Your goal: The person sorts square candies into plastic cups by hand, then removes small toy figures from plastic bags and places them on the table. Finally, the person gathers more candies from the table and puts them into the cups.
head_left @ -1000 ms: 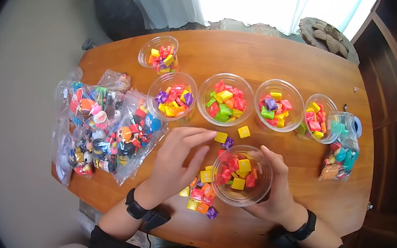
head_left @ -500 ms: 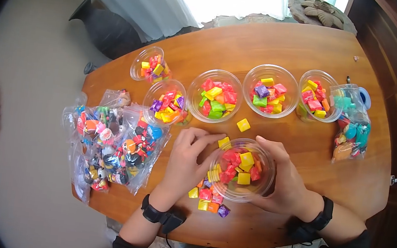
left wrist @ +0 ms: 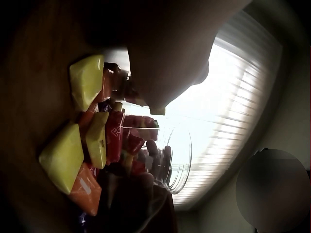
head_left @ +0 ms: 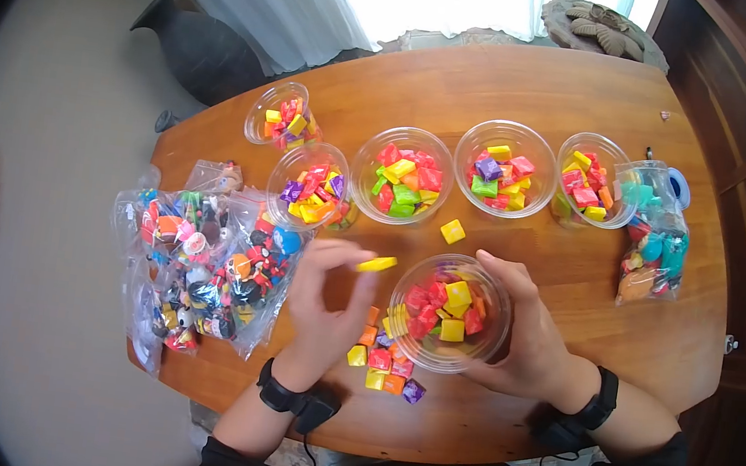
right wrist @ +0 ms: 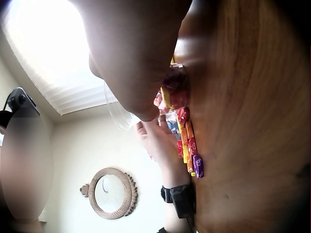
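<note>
Left hand: thumb and fingers pinched on a yellow candy, held left of the near cup. Right hand: curled round that cup's right side; mixed candies inside. I note loose candies on the table, just left of the cup; the left wrist view is dark, so their count is uncertain. One yellow square lies beyond. Farther out: five filled cups, with bagged toys at left.
</note>
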`<move>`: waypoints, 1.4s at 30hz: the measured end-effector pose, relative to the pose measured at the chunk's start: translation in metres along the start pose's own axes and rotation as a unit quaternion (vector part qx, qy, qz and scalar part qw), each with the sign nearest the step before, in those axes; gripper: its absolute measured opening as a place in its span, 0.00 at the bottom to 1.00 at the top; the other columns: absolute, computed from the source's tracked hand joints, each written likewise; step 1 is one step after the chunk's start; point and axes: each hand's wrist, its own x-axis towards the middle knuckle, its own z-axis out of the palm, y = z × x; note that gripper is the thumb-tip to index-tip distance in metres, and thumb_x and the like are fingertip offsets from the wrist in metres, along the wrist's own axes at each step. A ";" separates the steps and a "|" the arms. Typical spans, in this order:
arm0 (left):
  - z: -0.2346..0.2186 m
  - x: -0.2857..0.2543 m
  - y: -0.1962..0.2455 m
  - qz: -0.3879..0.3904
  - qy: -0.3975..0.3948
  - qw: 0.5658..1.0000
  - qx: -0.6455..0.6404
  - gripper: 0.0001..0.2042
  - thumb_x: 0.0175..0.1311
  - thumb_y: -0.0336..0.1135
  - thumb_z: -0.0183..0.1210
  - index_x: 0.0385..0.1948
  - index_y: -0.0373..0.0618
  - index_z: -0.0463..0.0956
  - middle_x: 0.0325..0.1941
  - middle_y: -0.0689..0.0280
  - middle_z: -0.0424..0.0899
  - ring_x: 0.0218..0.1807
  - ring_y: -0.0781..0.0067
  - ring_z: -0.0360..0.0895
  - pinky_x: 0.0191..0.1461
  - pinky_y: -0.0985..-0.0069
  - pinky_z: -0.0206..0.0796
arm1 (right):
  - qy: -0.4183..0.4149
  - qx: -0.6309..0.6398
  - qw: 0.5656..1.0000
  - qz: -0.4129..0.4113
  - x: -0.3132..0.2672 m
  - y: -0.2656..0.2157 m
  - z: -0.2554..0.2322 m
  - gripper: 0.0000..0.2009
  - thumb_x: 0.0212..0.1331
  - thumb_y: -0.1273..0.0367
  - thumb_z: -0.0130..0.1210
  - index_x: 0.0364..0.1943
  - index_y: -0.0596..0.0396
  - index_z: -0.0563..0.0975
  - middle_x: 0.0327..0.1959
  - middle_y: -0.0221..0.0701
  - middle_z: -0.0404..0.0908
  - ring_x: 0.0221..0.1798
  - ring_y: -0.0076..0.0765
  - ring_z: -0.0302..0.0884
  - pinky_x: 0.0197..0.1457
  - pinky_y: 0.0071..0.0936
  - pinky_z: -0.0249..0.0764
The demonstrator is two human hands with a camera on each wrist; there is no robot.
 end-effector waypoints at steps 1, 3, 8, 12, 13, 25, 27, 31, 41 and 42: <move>-0.002 -0.003 0.000 0.047 0.074 0.995 -0.044 0.08 0.74 0.23 0.67 0.50 0.44 0.84 0.51 0.57 0.82 0.53 0.64 0.79 0.58 0.70 0.73 | -0.001 0.003 1.000 -0.003 0.000 0.000 0.000 0.54 0.54 0.69 0.83 0.82 0.61 0.57 0.69 0.51 0.76 0.69 0.59 0.79 0.70 0.47 0.80; -0.009 -0.004 0.006 0.099 0.066 0.993 -0.019 0.09 0.76 0.22 0.63 0.53 0.45 0.82 0.51 0.56 0.80 0.50 0.63 0.78 0.57 0.68 0.73 | -0.003 0.004 1.000 -0.005 0.000 0.001 0.000 0.54 0.54 0.69 0.83 0.82 0.61 0.57 0.69 0.51 0.76 0.69 0.59 0.78 0.70 0.47 0.80; -0.003 -0.001 0.024 0.166 -0.050 0.983 0.060 0.17 0.71 0.19 0.63 0.58 0.45 0.82 0.50 0.57 0.83 0.48 0.59 0.82 0.55 0.64 0.72 | 0.004 0.004 1.000 -0.001 -0.001 0.003 0.003 0.54 0.53 0.70 0.83 0.82 0.62 0.57 0.69 0.51 0.76 0.69 0.60 0.78 0.70 0.48 0.80; -0.001 0.004 0.009 0.064 -0.091 0.992 0.052 0.18 0.65 0.24 0.69 0.57 0.47 0.82 0.55 0.59 0.83 0.53 0.56 0.82 0.61 0.59 0.70 | 0.006 0.003 1.000 -0.006 -0.001 0.004 0.003 0.54 0.53 0.70 0.83 0.82 0.62 0.57 0.69 0.51 0.76 0.69 0.60 0.78 0.69 0.48 0.80; -0.001 0.008 0.008 0.075 -0.148 0.981 0.101 0.18 0.65 0.27 0.70 0.57 0.46 0.82 0.56 0.58 0.83 0.55 0.56 0.81 0.62 0.59 0.70 | 0.006 -0.001 1.000 -0.006 -0.001 0.003 0.003 0.54 0.53 0.70 0.83 0.81 0.62 0.58 0.68 0.51 0.76 0.68 0.60 0.78 0.69 0.48 0.80; -0.012 0.014 0.015 -0.063 -0.251 0.962 0.090 0.15 0.61 0.31 0.79 0.48 0.44 0.87 0.53 0.58 0.82 0.53 0.64 0.83 0.54 0.70 0.77 | 0.004 0.003 1.000 -0.003 -0.001 0.002 0.003 0.53 0.54 0.70 0.82 0.81 0.62 0.58 0.67 0.51 0.77 0.68 0.59 0.79 0.69 0.47 0.80; -0.012 0.013 0.016 -0.098 -0.260 0.957 0.086 0.14 0.62 0.31 0.79 0.46 0.42 0.87 0.52 0.59 0.83 0.50 0.68 0.84 0.53 0.73 0.77 | 0.006 0.001 1.000 -0.005 -0.001 0.002 0.003 0.53 0.54 0.70 0.82 0.81 0.62 0.58 0.67 0.51 0.77 0.68 0.59 0.79 0.69 0.47 0.80; -0.007 0.006 0.002 -0.096 -0.057 0.994 -0.010 0.12 0.66 0.27 0.77 0.46 0.41 0.83 0.49 0.61 0.83 0.45 0.73 0.83 0.48 0.77 0.79 | 0.002 0.004 1.000 0.006 -0.001 0.001 0.001 0.53 0.54 0.71 0.81 0.81 0.61 0.58 0.67 0.51 0.77 0.68 0.58 0.79 0.70 0.47 0.80; -0.016 0.009 0.025 0.145 -0.079 0.986 -0.007 0.17 0.72 0.28 0.70 0.60 0.40 0.81 0.62 0.50 0.86 0.55 0.52 0.87 0.62 0.60 0.78 | 0.001 0.001 1.000 -0.005 -0.001 0.002 0.002 0.54 0.53 0.71 0.82 0.82 0.61 0.57 0.69 0.51 0.76 0.70 0.59 0.78 0.71 0.48 0.79; -0.014 0.008 0.018 0.083 -0.058 0.995 -0.021 0.16 0.73 0.28 0.69 0.59 0.39 0.81 0.61 0.51 0.86 0.56 0.52 0.86 0.62 0.60 0.78 | 0.001 0.002 1.000 -0.006 -0.001 0.002 0.002 0.54 0.53 0.71 0.82 0.82 0.61 0.57 0.69 0.51 0.76 0.70 0.59 0.78 0.71 0.48 0.79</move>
